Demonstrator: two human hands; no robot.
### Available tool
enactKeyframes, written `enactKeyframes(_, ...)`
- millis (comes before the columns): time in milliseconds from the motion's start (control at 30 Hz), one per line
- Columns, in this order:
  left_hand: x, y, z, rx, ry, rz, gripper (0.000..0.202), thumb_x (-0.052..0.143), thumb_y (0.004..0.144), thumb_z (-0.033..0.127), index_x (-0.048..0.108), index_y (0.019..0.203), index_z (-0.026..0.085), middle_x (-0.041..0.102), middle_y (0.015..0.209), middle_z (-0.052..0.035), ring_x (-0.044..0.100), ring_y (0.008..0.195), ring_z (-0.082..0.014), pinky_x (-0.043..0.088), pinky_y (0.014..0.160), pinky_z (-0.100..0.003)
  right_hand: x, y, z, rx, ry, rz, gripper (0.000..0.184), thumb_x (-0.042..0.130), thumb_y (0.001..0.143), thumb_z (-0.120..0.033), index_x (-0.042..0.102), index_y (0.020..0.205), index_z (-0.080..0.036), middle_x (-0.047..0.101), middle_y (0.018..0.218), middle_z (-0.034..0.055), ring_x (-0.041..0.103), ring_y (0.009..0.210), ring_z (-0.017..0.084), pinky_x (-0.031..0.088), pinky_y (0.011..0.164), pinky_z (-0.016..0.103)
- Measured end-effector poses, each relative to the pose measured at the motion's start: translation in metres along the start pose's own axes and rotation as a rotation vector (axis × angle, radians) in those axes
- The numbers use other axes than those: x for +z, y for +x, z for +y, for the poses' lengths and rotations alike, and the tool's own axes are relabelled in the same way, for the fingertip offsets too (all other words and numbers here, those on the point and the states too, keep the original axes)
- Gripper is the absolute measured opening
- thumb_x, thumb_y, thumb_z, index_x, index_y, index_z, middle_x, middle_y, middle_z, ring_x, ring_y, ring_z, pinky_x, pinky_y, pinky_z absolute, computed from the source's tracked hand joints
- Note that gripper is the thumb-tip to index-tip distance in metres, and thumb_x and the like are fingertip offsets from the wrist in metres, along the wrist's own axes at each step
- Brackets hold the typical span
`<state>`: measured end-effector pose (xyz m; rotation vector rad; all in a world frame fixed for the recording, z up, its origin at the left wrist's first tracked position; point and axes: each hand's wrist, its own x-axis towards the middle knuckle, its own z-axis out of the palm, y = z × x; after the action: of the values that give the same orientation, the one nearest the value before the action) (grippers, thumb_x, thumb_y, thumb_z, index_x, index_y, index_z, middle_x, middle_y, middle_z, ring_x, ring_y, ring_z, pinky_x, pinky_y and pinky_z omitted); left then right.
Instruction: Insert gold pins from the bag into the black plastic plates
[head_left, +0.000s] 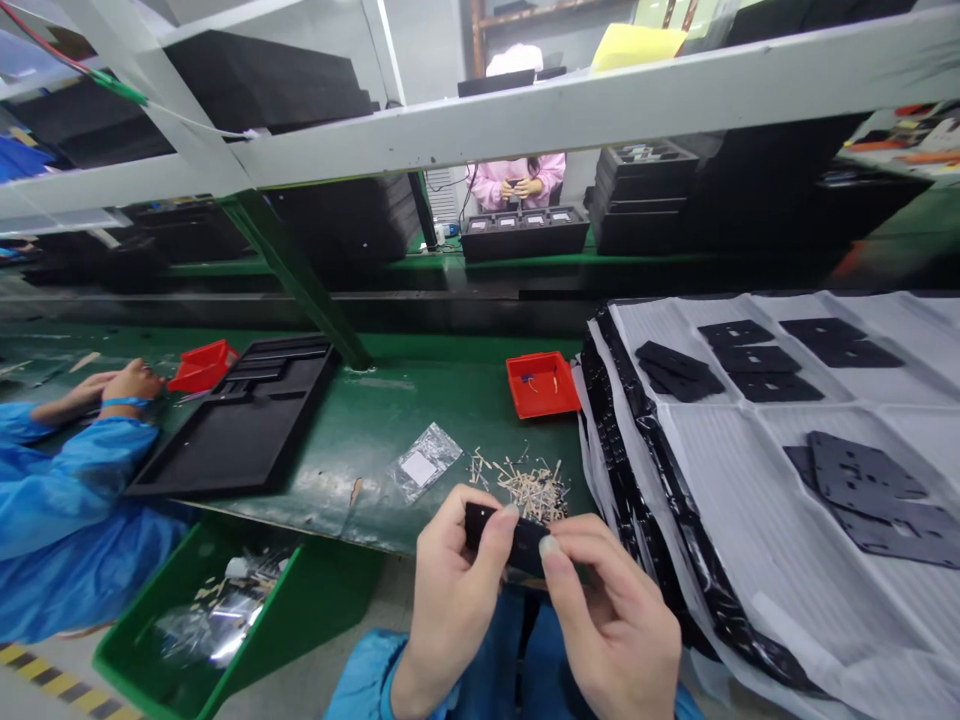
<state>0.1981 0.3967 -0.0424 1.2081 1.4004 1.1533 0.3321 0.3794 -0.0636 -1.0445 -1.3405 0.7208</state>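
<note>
A small black rectangular plate (528, 546) is held up near the table's front edge, tilted down to the right. My left hand (454, 585) is closed on its left part, with the thumb across the face. On the right end, the thumb and fingers of my right hand (611, 615) pinch it; whether they also hold something small is hidden. Just behind my hands lies a loose pile of small pale and metallic pieces (532, 488). A clear plastic bag with a white label (424, 462) rests left of the pile.
At right, stacked trays topped by a white-lined tray (720, 470) carry several black plates (874, 480). A red bin (543, 384) stands behind the pile. Left are a black tray (240, 440), a co-worker's hands (124, 388) and a green bin (300, 590). A white shelf beam (525, 120) crosses above.
</note>
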Motion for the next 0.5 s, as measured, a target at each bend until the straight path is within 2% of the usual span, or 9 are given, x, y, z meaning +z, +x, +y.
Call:
enactKeyframes(67,-0.002,0.0,-0.001,0.027,0.014,0.011,0.04,0.066,0.096,0.053,0.053,0.084,0.017,0.044,0.055,0.006,0.043,0.045,-0.0067,0.036,0.042,-0.016,0.0,0.001,-0.001,-0.028,0.011,0.012,0.011,0.059,0.092,-0.007,0.061,0.088,-0.017,0.064,0.086,0.002,0.063,0.077,0.006,0.055,0.066,0.013)
enactKeyframes(233,-0.01,0.006,0.003,-0.021,-0.095,-0.126,0.043,0.071,0.091,0.053,0.051,0.081,0.017,0.045,0.056,0.0065,0.041,0.044,-0.0054,0.032,0.042,-0.015,0.0,0.001,-0.003,-0.069,0.039,-0.031,0.014,0.057,0.093,-0.005,0.061,0.087,-0.017,0.062,0.084,0.0,0.063,0.077,0.004,0.053,0.066,0.012)
enactKeyframes(333,-0.016,0.008,0.004,0.03,-0.06,-0.141,0.039,0.078,0.084,0.045,0.053,0.079,0.016,0.05,0.061,0.0051,0.041,0.046,-0.005,0.033,0.043,-0.016,0.001,-0.001,-0.001,-0.084,0.06,-0.055,0.015,0.057,0.092,-0.004,0.061,0.088,-0.017,0.063,0.086,0.0004,0.063,0.079,0.004,0.052,0.067,0.012)
enactKeyframes(400,-0.016,0.007,0.003,0.07,0.002,-0.101,0.037,0.081,0.081,0.04,0.055,0.076,0.015,0.053,0.063,0.0038,0.044,0.05,-0.0055,0.037,0.047,-0.015,0.003,-0.001,-0.001,-0.118,0.047,-0.059,0.015,0.056,0.092,-0.003,0.06,0.089,-0.017,0.063,0.086,0.0006,0.063,0.08,0.004,0.053,0.069,0.012)
enactKeyframes(500,-0.009,0.004,0.001,0.146,0.096,0.07,0.035,0.08,0.082,0.036,0.054,0.07,0.014,0.052,0.061,0.0037,0.045,0.055,-0.0058,0.039,0.052,-0.013,0.006,0.0,-0.001,-0.176,0.02,-0.053,0.015,0.054,0.092,-0.002,0.06,0.089,-0.015,0.062,0.087,0.0014,0.063,0.082,0.004,0.054,0.072,0.012)
